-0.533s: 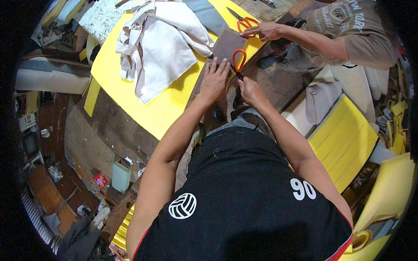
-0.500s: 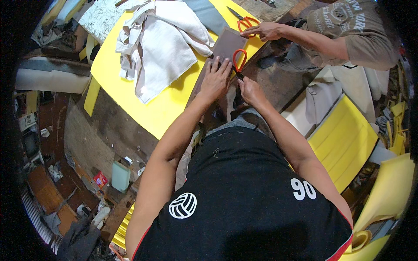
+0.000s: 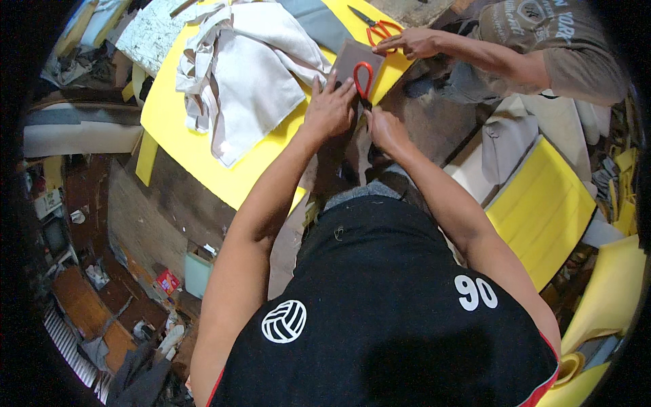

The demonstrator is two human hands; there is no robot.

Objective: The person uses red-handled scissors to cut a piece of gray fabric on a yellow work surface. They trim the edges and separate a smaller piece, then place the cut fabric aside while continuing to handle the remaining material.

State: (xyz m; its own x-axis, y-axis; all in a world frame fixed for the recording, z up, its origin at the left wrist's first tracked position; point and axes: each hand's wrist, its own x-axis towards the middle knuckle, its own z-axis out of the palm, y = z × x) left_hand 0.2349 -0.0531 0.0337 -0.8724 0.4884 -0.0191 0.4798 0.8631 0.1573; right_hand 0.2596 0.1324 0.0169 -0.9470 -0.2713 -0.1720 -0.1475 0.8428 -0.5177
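Observation:
My left hand [image 3: 329, 108] has its fingers spread on a greyish-brown flat piece [image 3: 367, 55] at the edge of the yellow sheet [image 3: 203, 180]. My right hand [image 3: 386, 130] is closed around the dark lower part of red-handled scissors [image 3: 363, 78], whose loop points away from me over the piece. Beside the piece, a co-worker's hand [image 3: 413, 42] has fingers reaching to a second pair of orange-handled scissors [image 3: 380, 28]. Crumpled white cloth [image 3: 251, 95] lies just left of my left hand.
Grey material [image 3: 298, 24] lies beyond the cloth. At the right, the co-worker [image 3: 549, 47] leans in above a ridged yellow panel [image 3: 536, 210], pale sheets [image 3: 502, 149] and foam offcuts [image 3: 603, 292]. The lower left holds scattered scraps and a pale green box [image 3: 198, 271].
The view has shifted slightly. Both my hands and the red-handled scissors have moved a little farther forward and to the left along the greyish-brown piece.

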